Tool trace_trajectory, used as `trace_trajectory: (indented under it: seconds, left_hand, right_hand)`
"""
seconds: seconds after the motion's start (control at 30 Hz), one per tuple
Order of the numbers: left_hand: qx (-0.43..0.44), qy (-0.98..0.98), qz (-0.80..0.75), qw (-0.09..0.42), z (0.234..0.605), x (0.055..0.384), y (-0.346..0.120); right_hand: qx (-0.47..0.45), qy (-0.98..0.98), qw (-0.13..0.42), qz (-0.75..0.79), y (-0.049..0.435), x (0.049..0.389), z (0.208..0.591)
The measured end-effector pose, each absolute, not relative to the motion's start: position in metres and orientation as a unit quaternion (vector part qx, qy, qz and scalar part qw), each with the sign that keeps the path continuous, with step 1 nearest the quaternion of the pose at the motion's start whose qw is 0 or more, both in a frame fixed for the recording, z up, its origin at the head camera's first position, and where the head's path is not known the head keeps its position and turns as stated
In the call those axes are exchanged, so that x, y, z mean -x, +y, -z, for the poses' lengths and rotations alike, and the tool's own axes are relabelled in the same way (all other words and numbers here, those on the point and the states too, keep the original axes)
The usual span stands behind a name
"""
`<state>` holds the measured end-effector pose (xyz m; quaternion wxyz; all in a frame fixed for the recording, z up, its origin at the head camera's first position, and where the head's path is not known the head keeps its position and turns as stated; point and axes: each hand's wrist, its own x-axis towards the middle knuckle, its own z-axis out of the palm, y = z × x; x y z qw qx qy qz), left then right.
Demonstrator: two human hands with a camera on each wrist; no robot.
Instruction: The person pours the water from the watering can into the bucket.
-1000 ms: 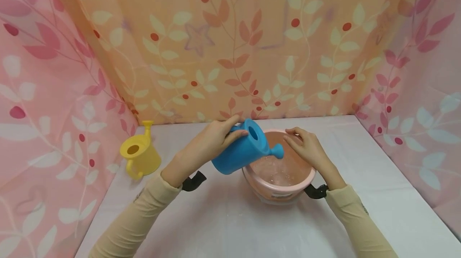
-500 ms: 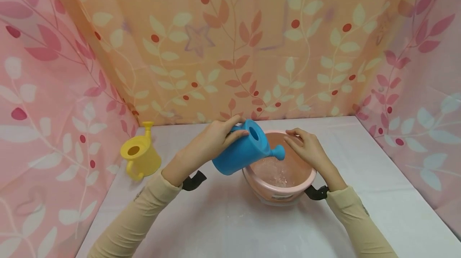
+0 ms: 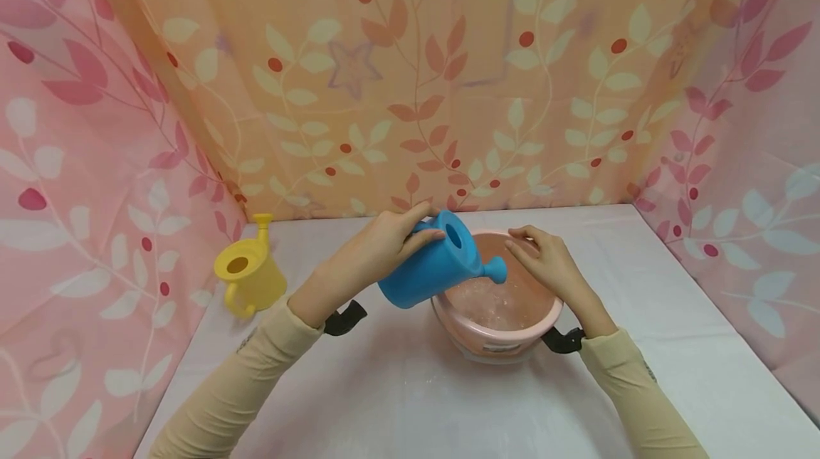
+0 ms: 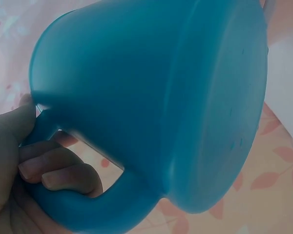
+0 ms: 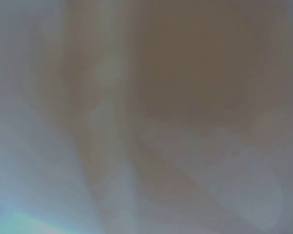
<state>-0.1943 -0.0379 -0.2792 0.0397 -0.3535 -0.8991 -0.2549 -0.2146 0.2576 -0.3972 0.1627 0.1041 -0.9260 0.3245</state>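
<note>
My left hand [image 3: 392, 240] grips the handle of a blue watering can [image 3: 430, 270], its fingers curled through the loop in the left wrist view, where the can's body [image 4: 122, 87] fills most of the picture. Tilted to the right, the can has its spout [image 3: 493, 270] over a pink basin [image 3: 496, 336]. Water [image 3: 496, 302] in the basin is rippled and bubbly. On the basin's right rim, my right hand [image 3: 543, 260] holds on, with the thumb on the inner side. The right wrist view is too blurred to make out anything.
A yellow watering can [image 3: 256, 285] stands at the left of the white-covered table [image 3: 410, 409], spout toward the back. Patterned cloth walls [image 3: 410, 89] enclose the table at the back and sides. Black wrist mounts [image 3: 346, 319] stick out below both wrists.
Both hands, the blue watering can and the basin stay nearly in place. The ripples and bubbles on the water shift from frame to frame.
</note>
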Motion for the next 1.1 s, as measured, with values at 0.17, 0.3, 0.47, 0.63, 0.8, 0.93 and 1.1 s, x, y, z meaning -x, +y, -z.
trace_trajectory:
  seconds: [0.17,0.3,0.47,0.63,0.8,0.93,1.1]
  left_hand:
    - [0.365,-0.893,0.257,0.047,0.2773,0.1955,-0.0378]
    - [0.366,-0.893,0.259,0.045,0.2759,0.1956,-0.0379]
    - [0.363,-0.895,0.256,0.041,0.2755,0.1953,-0.0377]
    - [0.364,-0.895,0.256,0.041,0.2769,0.1953,-0.0376]
    - [0.362,-0.896,0.254,0.043,0.2792,0.1942,-0.0389]
    - [0.357,-0.898,0.255,0.04,0.2793,0.1928,-0.0398]
    - [0.353,-0.9,0.254,0.04,0.2788,0.1916,-0.0405]
  right_hand:
    - [-0.102,-0.927,0.166,-0.322,0.2586,0.2154,0.396]
    - [-0.1,-0.927,0.17,-0.32,0.2588,0.2164,0.3961]
    - [-0.103,-0.925,0.174,-0.322,0.259,0.217,0.397]
    - [-0.103,-0.925,0.168,-0.325,0.2582,0.2157,0.3963]
    - [-0.103,-0.926,0.158,-0.327,0.2567,0.214,0.3963]
    - [-0.101,-0.926,0.158,-0.327,0.2566,0.2136,0.3968]
    - [-0.105,-0.926,0.161,-0.325,0.2563,0.2138,0.3964]
